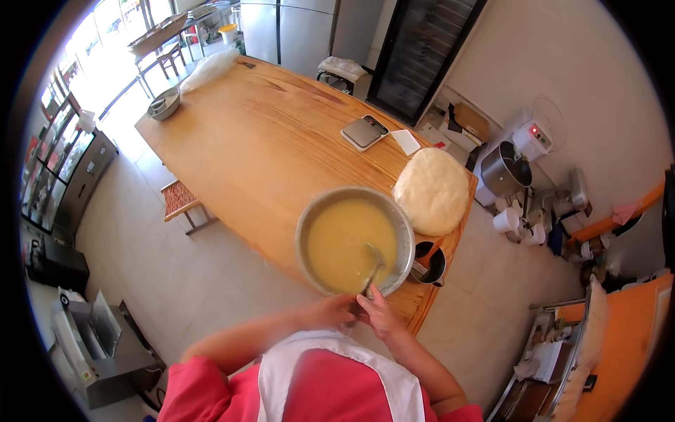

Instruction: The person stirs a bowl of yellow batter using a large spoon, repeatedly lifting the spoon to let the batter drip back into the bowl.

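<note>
A large metal basin [304,248] of pale yellow liquid [343,240] stands at the near edge of the wooden table. My right hand [382,315] grips the handle of a metal ladle [377,258], whose head dips into the liquid at the basin's near right. Close against the right hand, just outside the near rim, is my left hand [332,312], blurred; its fingers are partly hidden, and whether it also grips the handle is unclear. Right of the basin lies a big flattened round of dough [432,192]. Nearer me, a dark pot [436,264] holds an orange-handled tool [433,249].
On the wooden table [242,153] are a digital scale [362,132], a white plastic piece [405,142], a metal bowl [164,108] and a plastic bag [211,68]. A stool [179,200] stands left of it. A dough mixer [506,169] is by the right wall.
</note>
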{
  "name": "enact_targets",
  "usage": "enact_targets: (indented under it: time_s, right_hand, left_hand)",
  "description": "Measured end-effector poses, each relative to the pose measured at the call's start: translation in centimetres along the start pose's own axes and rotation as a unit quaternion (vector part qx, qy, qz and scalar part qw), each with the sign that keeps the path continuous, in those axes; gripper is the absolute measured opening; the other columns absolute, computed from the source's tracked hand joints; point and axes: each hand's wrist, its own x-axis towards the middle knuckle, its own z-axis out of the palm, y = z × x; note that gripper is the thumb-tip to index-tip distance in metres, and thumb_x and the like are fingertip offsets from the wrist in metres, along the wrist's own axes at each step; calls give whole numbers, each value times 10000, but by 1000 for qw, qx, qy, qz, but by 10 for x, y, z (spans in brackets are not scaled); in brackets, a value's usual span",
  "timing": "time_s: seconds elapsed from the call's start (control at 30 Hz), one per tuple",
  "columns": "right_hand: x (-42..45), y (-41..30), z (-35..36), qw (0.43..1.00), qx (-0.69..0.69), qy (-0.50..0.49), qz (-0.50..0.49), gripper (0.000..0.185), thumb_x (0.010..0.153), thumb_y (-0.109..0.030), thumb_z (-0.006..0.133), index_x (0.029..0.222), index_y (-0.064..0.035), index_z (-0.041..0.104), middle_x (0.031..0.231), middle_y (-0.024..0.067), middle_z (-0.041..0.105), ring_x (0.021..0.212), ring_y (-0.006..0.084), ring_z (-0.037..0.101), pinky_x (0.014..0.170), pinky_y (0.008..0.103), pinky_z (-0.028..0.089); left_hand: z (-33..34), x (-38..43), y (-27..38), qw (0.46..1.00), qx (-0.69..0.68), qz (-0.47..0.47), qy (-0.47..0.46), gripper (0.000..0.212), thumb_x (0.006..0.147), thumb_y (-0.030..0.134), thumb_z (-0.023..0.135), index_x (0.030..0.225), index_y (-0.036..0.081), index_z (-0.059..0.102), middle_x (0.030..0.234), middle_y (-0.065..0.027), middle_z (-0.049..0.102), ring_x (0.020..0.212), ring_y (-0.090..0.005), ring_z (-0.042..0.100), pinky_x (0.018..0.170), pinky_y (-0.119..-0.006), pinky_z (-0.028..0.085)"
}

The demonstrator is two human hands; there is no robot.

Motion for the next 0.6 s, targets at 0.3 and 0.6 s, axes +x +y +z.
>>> enact_targets:
  time_s: [0.3, 0.6]
  right_hand:
    - [-27, -74, -50, 949, -300, -48, 79, 594, 682, -31, 454, 1217, -41, 196, 621, 14, 435, 470, 96, 425, 418, 220, 353]
    - [-40, -117, -78, 858, -418, -186, 234, 551, 710, -63, 434, 1222, -101, 235, 611, 6, 406, 451, 76, 419, 421, 206, 361]
  left_hand:
    - [-72, -6, -57, 957, 213, -71, 181, 216, 809, 173, 384, 924, 32, 500, 797, -61, 544, 661, -123, 519, 574, -245, 441]
    - [-97, 35, -81, 903, -78, -125, 403, 199, 797, 171, 402, 907, 28, 487, 707, -91, 553, 524, -148, 545, 420, -232, 446]
